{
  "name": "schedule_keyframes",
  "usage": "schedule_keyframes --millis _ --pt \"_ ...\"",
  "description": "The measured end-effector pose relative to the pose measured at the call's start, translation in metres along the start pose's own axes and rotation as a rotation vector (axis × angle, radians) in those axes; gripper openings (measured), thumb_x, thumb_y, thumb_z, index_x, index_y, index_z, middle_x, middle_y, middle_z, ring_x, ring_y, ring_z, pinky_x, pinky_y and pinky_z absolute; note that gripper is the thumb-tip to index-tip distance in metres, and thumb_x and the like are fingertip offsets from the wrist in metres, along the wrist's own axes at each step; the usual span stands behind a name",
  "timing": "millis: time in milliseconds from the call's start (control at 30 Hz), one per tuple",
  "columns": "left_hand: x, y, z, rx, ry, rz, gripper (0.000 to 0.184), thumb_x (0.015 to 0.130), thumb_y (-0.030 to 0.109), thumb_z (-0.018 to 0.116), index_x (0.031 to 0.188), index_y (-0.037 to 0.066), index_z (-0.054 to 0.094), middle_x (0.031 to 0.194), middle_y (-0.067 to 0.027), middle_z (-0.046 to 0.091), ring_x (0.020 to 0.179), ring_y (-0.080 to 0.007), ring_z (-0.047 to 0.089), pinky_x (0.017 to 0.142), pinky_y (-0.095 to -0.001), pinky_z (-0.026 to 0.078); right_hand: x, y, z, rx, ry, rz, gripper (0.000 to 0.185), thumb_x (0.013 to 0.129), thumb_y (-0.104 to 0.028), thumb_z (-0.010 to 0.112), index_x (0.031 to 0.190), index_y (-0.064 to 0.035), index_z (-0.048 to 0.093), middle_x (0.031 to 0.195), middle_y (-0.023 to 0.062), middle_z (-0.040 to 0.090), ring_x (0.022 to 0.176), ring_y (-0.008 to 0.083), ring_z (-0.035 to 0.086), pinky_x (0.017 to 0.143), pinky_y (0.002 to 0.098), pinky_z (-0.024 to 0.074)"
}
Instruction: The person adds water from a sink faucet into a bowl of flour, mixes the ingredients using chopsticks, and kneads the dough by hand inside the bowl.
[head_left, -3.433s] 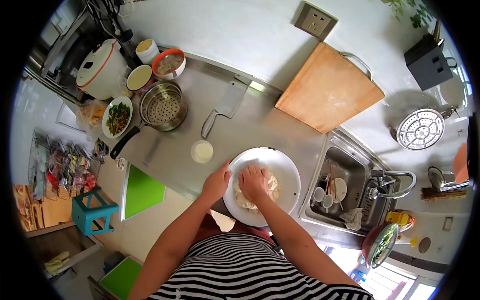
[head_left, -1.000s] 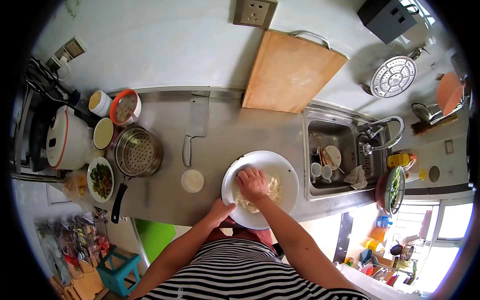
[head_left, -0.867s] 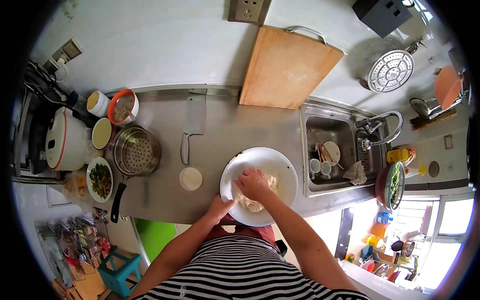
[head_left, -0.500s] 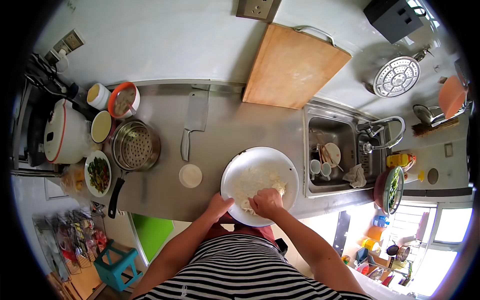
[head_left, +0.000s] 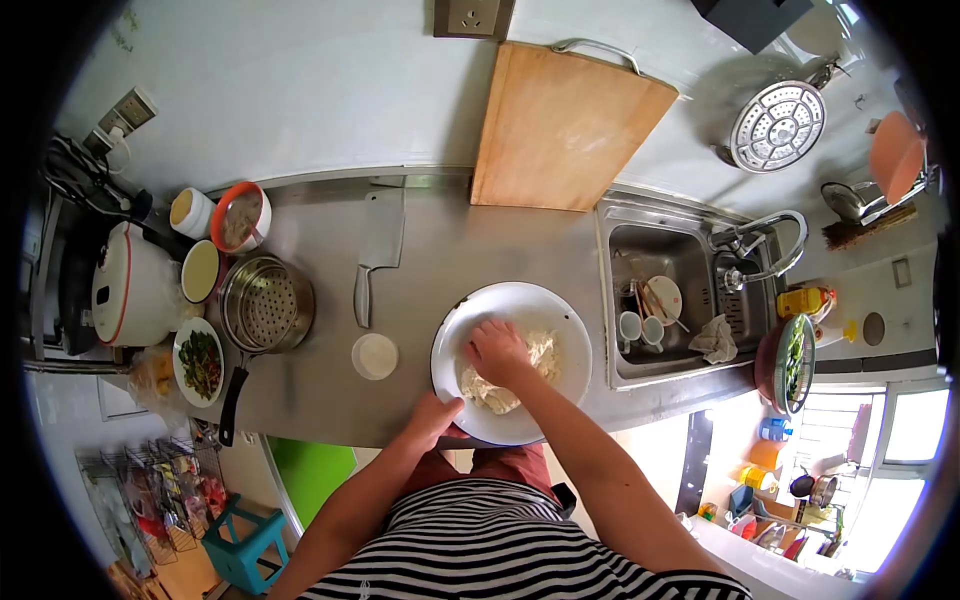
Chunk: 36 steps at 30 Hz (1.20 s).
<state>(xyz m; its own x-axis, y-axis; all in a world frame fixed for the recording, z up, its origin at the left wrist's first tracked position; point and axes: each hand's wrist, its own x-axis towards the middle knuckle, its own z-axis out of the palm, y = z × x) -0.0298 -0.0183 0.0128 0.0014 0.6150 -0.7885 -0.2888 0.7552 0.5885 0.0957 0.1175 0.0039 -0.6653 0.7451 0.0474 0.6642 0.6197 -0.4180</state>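
A white enamel basin [head_left: 450,345] with a dark chipped rim stands at the counter's front edge. Inside it lies shaggy, pale dough [head_left: 543,352] with loose floury bits. My left hand [head_left: 434,416] is closed on the basin's near-left rim, thumb on the inner side. Over the left part of the basin, my right hand [head_left: 497,352] rests with its fingers somewhat spread and bent down. It is beside the dough and touches its edge; the fingertips are partly hidden. A small white bowl [head_left: 375,356] sits to the left of the basin.
A cleaver [head_left: 382,235] lies behind the small bowl. To the left are a steamer pot [head_left: 265,303] with a black handle and a plate of cooked greens [head_left: 200,362]. A wooden cutting board [head_left: 570,125] leans on the wall. The sink [head_left: 640,375] at right holds cups.
My right hand has moved from the basin's near side to its left-far part, and its fingers have loosened from a fist. My left hand stays on the rim. The view has shifted slightly.
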Motion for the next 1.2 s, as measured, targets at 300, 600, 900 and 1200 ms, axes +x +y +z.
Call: schedule_keyframes --millis 300,600,900,1200 --pt "0.001 0.006 -0.017 0.223 -0.016 -0.008 0.042 0.084 0.034 0.065 0.108 0.000 0.058 0.093 -0.0117 0.064 0.076 -0.0201 0.065 0.060 -0.0312 0.055 -0.069 0.028 -0.026 0.129 0.354 0.509 0.026 0.078 -0.016 0.059 0.099 -0.0008 0.056 0.108 0.0192 0.054 0.103 0.0378 0.050 0.089 0.0483 0.0383" --pt "0.043 0.004 -0.026 0.210 0.066 0.301 0.027 0.080 0.012 0.058 0.103 -0.004 0.060 0.086 -0.0094 0.063 0.071 -0.0158 0.059 0.063 -0.0320 0.048 -0.037 0.019 -0.020 0.433 0.094 0.695 0.050 0.074 -0.032 0.068 0.112 0.0003 0.057 0.102 0.0204 0.061 0.095 0.0340 0.059 0.084 0.0400 0.0455" --pt "0.038 -0.006 -0.017 0.188 0.196 0.391 0.022 0.077 0.015 0.058 0.086 -0.004 0.062 0.070 -0.0108 0.063 0.063 -0.0196 0.060 0.059 -0.0356 0.046 -0.039 0.004 -0.041 0.516 -0.123 0.795 0.029 0.081 -0.027 0.058 0.067 -0.0016 0.064 0.081 0.0220 0.062 0.080 0.0353 0.060 0.068 0.0445 0.0467" --pt "0.037 -0.008 -0.012 0.113 0.226 0.439 0.029 0.074 0.015 0.058 0.093 -0.006 0.063 0.078 -0.0165 0.066 0.068 -0.0215 0.063 0.062 -0.0350 0.048 -0.068 -0.052 -0.006 0.118 0.135 0.430 0.017 0.079 -0.012 0.053 0.094 -0.0053 0.058 0.093 0.0145 0.060 0.090 0.0327 0.057 0.078 0.0442 0.0440"
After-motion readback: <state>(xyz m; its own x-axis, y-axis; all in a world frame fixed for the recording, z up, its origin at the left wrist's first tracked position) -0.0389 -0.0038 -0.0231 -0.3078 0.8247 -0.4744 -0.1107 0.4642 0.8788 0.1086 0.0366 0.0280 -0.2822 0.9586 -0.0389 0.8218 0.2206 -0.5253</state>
